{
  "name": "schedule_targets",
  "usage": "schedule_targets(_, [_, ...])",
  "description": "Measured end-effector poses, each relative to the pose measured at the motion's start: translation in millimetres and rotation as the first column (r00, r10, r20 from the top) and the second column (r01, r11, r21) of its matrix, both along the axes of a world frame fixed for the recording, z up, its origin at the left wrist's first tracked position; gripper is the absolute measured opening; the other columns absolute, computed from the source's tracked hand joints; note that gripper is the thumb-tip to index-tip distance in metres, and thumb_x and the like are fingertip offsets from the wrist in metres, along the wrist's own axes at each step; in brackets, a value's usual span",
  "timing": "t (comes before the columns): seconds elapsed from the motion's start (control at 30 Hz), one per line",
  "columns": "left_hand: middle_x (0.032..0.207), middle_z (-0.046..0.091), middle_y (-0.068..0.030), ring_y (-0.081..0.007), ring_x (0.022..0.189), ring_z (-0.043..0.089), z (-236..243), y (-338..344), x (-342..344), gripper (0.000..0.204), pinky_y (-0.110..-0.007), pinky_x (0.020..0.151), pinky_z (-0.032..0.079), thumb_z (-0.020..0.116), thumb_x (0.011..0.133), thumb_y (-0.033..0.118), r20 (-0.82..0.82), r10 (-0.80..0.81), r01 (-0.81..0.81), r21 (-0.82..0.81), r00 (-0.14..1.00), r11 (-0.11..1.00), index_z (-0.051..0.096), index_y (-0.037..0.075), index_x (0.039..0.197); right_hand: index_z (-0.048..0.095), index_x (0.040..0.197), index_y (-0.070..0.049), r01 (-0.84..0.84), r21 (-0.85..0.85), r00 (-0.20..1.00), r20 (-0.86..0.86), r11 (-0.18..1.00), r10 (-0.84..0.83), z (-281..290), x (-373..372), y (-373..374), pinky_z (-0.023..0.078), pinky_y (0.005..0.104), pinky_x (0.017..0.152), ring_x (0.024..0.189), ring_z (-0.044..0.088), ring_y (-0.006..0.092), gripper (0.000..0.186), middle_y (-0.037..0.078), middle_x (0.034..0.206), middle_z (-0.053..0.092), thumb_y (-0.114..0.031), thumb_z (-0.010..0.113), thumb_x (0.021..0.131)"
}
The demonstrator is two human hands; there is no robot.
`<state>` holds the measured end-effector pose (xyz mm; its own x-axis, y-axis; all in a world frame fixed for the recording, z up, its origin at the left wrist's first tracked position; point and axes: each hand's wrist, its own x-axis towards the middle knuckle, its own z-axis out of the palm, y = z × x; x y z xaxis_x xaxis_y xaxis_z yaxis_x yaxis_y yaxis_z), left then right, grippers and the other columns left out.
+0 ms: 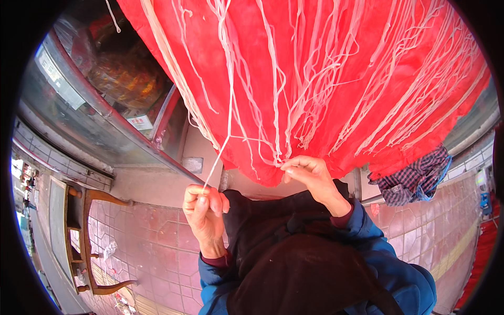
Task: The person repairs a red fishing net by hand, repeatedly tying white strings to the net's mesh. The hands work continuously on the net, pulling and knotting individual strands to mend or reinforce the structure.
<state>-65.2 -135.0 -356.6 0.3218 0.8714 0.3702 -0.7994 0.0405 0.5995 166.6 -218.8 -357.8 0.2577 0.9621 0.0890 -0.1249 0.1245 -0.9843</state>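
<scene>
A wide red cloth (388,63) spreads across the upper view, covered with long, thin white strands (277,105) lying in loose, wavy lines. My left hand (206,212) is closed in a pinch on one white strand (216,160), which runs taut from my fingers up to a junction with other strands near the cloth's left part. My right hand (307,181) is at the cloth's lower middle, fingers curled and pinched at a small tangle of white strands. Whether its fingertips also grip the cloth, I cannot tell.
A metal rail (131,131) runs beside glass cases (68,84) at upper left. A small wooden table (88,236) stands at lower left on pink tiles. A checked cloth (409,178) hangs at the right. My lap has a dark apron (294,262).
</scene>
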Motion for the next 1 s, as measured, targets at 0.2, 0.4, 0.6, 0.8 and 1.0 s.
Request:
schedule_targets(0.2, [0.068, 0.057, -0.0109, -0.0147, 0.055, 0.051, -3, -19, 15, 0.009, -0.032, 0.055, 0.045, 0.06, 0.087, 0.004, -0.071, -0.152, 0.154, 0.029, 0.986, 0.988, 0.057, -0.003, 0.091, 0.064, 0.099, 0.002, 0.142, 0.455, 0.603, 0.664, 0.879, -0.441, 52, -12, 0, 0.051, 0.0289, 0.064, 0.071, 0.064, 0.0176, 0.022, 0.011, 0.076, 0.063, 0.001, 0.066, 0.077])
schedule_targets(0.4, [0.071, 0.059, -0.0097, -0.0158, 0.061, 0.056, -2, -19, 27, 0.014, -0.031, 0.06, 0.048, 0.065, 0.083, 0.001, -0.133, -0.258, 0.268, 0.069, 0.957, 0.961, 0.055, -0.002, 0.092, 0.06, 0.115, 0.002, -0.028, 0.22, 0.831, 0.547, 0.975, -0.1, 75, -24, 29, 0.046, 0.0238, 0.054, 0.06, 0.056, 0.0064, 0.031, 0.005, 0.068, 0.061, 0.001, 0.061, 0.083])
schedule_targets(0.6, [0.078, 0.061, -0.0067, -0.013, 0.071, 0.058, 17, -9, 36, 0.053, -0.026, 0.067, 0.047, 0.066, 0.079, -0.003, -0.432, -0.192, 0.198, -0.033, 0.881, 0.98, 0.044, 0.002, 0.126, 0.059, 0.118, 0.0, -0.141, 0.191, 0.866, 0.499, 0.971, 0.028, 71, -28, 20, 0.045, 0.0223, 0.054, 0.06, 0.054, 0.0055, 0.032, 0.002, 0.067, 0.059, -0.001, 0.059, 0.086])
schedule_targets(0.8, [0.088, 0.061, -0.0008, -0.0101, 0.081, 0.059, 29, -1, 53, 0.045, -0.024, 0.076, 0.048, 0.065, 0.08, -0.006, -0.492, -0.019, 0.098, 0.136, 0.871, 0.986, 0.053, 0.003, 0.123, 0.055, 0.121, 0.002, -0.371, 0.117, 0.922, 0.161, 0.921, 0.351, 80, -31, 12, 0.039, 0.0211, 0.047, 0.051, 0.046, 0.0049, 0.03, 0.0, 0.058, 0.051, -0.011, 0.052, 0.095])
schedule_targets(1.0, [0.093, 0.061, -0.0046, -0.0105, 0.087, 0.059, 24, 2, 68, 0.02, -0.023, 0.079, 0.047, 0.063, 0.081, -0.01, -0.379, 0.167, -0.077, 0.241, 0.91, 0.967, 0.067, -0.001, 0.097, 0.056, 0.121, 0.001, -0.317, 0.012, 0.935, 0.173, 0.948, 0.31, 93, -16, 18, 0.035, 0.0189, 0.044, 0.047, 0.044, 0.0025, 0.03, -0.002, 0.053, 0.047, -0.015, 0.049, 0.097])
